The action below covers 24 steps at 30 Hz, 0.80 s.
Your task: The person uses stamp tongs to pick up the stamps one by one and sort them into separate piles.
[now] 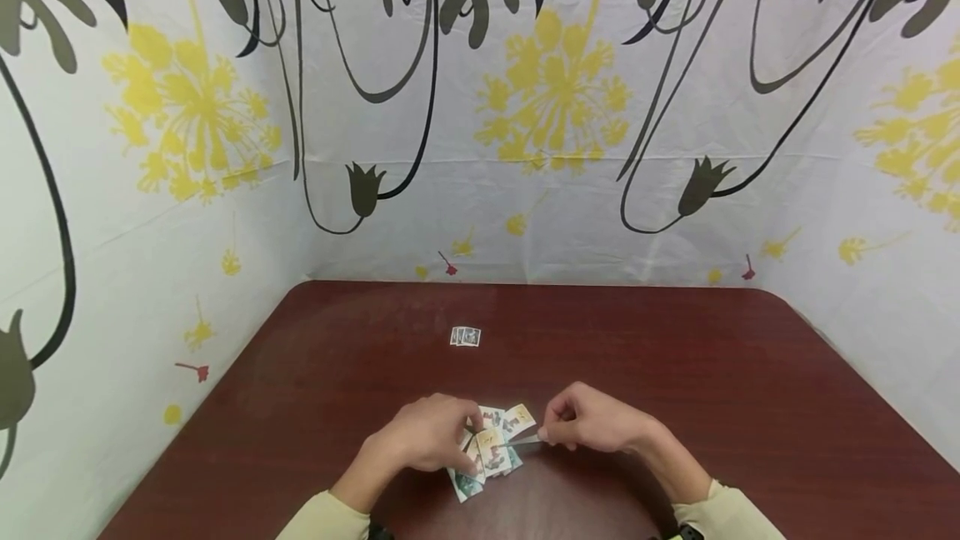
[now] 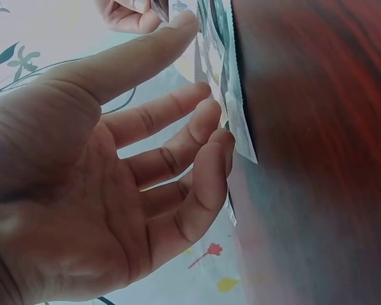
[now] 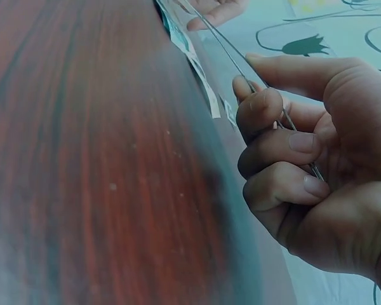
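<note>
A loose, overlapping pile of postage stamps (image 1: 493, 452) with toothed edges lies near the front of the table, some green and some cream with small pictures. My left hand (image 1: 431, 433) rests at the pile's left side, thumb and fingers spread, fingertips at the stamps. In the left wrist view the thumb tip overlaps a stamp, and the other fingers bend loosely by the stamp edges (image 2: 241, 127). From the right, my right hand (image 1: 600, 419) grips a pair of thin metal tweezers (image 3: 228, 47). Their tips reach over the top cream stamp in the head view.
Farther back on the dark red wooden table (image 1: 637, 340) lies a short overlapping row of small black-and-white stamps (image 1: 468, 337). A white patterned cloth (image 1: 525, 215) with flowers hangs behind the table and along its sides.
</note>
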Motion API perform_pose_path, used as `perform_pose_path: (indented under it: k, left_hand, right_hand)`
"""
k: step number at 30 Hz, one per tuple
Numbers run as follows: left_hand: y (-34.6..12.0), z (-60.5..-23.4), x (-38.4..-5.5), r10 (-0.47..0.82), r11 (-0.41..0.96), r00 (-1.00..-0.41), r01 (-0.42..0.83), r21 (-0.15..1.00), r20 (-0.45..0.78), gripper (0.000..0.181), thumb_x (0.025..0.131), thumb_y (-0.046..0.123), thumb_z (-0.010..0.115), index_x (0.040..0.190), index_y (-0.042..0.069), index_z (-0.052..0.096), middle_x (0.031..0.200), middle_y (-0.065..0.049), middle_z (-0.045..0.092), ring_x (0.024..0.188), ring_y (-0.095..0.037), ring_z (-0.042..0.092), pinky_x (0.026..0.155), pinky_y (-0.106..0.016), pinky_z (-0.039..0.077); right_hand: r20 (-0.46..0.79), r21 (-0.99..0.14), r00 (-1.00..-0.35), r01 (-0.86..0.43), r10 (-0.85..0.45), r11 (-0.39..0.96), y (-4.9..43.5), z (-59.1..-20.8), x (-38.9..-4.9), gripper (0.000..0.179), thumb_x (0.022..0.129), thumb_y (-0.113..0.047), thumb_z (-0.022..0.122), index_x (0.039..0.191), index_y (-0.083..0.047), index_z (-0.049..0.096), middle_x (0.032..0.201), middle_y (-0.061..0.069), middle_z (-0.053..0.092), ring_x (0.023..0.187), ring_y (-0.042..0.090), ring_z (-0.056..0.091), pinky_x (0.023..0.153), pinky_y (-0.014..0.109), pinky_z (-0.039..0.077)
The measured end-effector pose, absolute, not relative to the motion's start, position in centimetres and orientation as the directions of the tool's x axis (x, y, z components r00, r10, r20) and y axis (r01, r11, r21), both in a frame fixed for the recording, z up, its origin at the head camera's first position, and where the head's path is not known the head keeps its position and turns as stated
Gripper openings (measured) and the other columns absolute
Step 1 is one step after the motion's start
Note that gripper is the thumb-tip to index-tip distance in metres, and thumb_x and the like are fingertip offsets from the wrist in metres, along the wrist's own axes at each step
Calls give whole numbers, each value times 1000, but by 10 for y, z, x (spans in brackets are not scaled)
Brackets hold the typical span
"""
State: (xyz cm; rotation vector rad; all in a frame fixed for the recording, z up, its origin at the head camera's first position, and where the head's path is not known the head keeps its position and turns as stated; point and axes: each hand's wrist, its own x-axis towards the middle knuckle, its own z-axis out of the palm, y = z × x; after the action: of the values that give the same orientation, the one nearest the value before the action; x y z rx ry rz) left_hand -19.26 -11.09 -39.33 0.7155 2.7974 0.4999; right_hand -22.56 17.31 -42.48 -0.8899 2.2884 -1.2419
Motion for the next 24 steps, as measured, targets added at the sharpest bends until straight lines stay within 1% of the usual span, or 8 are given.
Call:
perform_pose_path:
  k: [6, 11, 14, 19, 24]
  left_hand:
    - [-111, -397, -194, 493, 830, -863, 426, 360, -114, 47, 69, 32, 97, 109, 24, 73, 84, 11, 59, 80, -10, 54, 66, -34, 46]
    - [-111, -399, -194, 498, 824, -860, 429, 371, -110, 45, 69, 30, 97, 107, 24, 73, 80, 12, 57, 77, -10, 53, 66, -34, 46]
    - [-111, -400, -193, 495, 825, -862, 428, 368, -109, 44, 69, 31, 96, 106, 24, 73, 79, 12, 55, 77, -10, 53, 65, -34, 46]
    - [-110, -402, -193, 494, 825, -864, 428, 368, -102, 43, 69, 31, 97, 104, 25, 72, 77, 12, 55, 75, -10, 52, 64, -33, 45]
    - [-110, -402, -193, 497, 824, -862, 436, 362, -95, 42, 70, 33, 96, 103, 25, 71, 77, 12, 54, 75, -10, 52, 63, -33, 44]
  right_hand:
    - [-32, -840, -732, -350, -681, 415, 179, -425, -231, 24, 97, -13, 68, 77, 0, 71, 60, -8, 53, 53, 0, 42, 52, 20, 33]
    - [-8, -849, -760, -338, -650, 406, 188, -426, -236, 29, 100, -14, 67, 77, 5, 67, 61, -6, 51, 55, 2, 45, 54, 20, 37]
    - [1, -854, -793, -318, -609, 411, 196, -428, -239, 32, 101, -15, 67, 77, 7, 66, 61, -5, 51, 56, 3, 46, 56, 21, 39]
    - [23, -845, -839, -307, -544, 438, 203, -432, -242, 34, 102, -17, 68, 77, 6, 66, 63, -5, 51, 58, 3, 47, 59, 23, 42]
    - [43, -845, -859, -304, -511, 440, 206, -430, -243, 34, 101, -18, 69, 79, 6, 65, 64, -4, 50, 56, 4, 44, 56, 23, 39]
